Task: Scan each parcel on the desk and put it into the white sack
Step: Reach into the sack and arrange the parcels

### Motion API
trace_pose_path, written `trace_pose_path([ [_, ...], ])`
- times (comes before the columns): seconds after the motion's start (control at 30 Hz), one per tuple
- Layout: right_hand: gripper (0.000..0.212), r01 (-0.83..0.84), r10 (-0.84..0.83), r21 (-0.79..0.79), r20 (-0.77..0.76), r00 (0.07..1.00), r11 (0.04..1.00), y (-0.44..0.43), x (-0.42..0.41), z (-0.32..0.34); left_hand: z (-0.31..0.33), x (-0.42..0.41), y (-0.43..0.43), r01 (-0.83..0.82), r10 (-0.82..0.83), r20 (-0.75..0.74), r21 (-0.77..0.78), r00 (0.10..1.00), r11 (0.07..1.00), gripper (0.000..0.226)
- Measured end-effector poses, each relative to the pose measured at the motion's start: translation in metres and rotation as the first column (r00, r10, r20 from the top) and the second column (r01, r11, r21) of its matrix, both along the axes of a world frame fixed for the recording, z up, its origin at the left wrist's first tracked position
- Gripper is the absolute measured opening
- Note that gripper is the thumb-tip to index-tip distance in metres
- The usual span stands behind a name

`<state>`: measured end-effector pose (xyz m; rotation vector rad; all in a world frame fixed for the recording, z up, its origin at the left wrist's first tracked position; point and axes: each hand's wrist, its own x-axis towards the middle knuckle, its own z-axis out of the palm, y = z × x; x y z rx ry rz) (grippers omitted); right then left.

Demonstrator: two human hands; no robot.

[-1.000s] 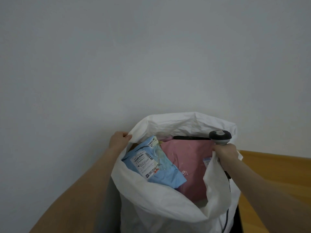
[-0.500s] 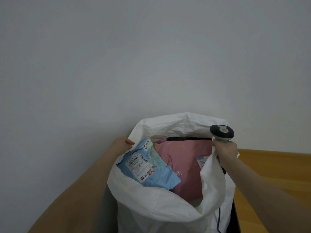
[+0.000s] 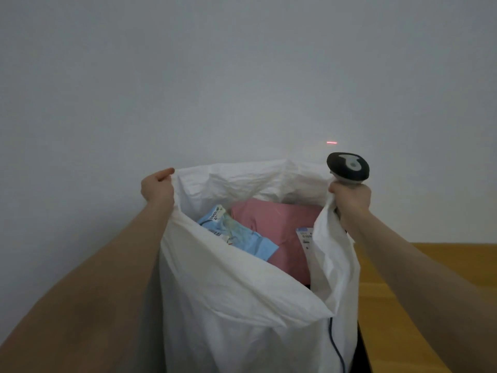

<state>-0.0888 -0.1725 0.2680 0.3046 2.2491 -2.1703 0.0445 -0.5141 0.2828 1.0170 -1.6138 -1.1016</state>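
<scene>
White sack (image 3: 242,292) held up by rim, mouth stretched wide, probably to settle load. Left hand (image 3: 157,188) pinches rim at 10 o'clock; right hand (image 3: 349,200) clamps rim plus scanner (image 3: 347,166) at 2. Blue parcel (image 3: 236,232), pink parcel (image 3: 279,230) inside. Tabletop (image 3: 430,265) at 4.

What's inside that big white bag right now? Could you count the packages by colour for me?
Blue parcel: 1
Pink parcel: 1
Total visible in the white sack: 2. Anything deeper down is hidden.
</scene>
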Motion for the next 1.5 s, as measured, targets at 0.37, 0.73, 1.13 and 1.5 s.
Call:
trace_pose_path([
  [0.37,0.028,-0.126,0.115,0.199,0.066,0.991,0.972,0.022,0.015,-0.038,-0.046,0.035,-0.001,0.019,0.041,0.363,-0.161,0.931,0.987,0.039],
  [0.73,0.023,-0.138,0.120,0.242,0.085,0.989,0.960,0.052,0.017,-0.040,-0.069,-0.038,0.107,0.744,-0.133,0.918,-0.210,0.373,0.635,0.049],
  [1.13,0.021,-0.163,0.138,0.254,0.113,0.984,0.953,0.091,0.004,-0.056,-0.150,-0.045,0.181,0.809,-0.072,0.933,0.344,-0.354,0.477,0.055],
  [1.5,0.027,-0.184,0.148,0.176,0.201,0.968,0.967,0.117,0.008,-0.058,-0.093,-0.064,0.197,0.814,-0.212,0.975,0.069,0.067,0.577,0.044],
])
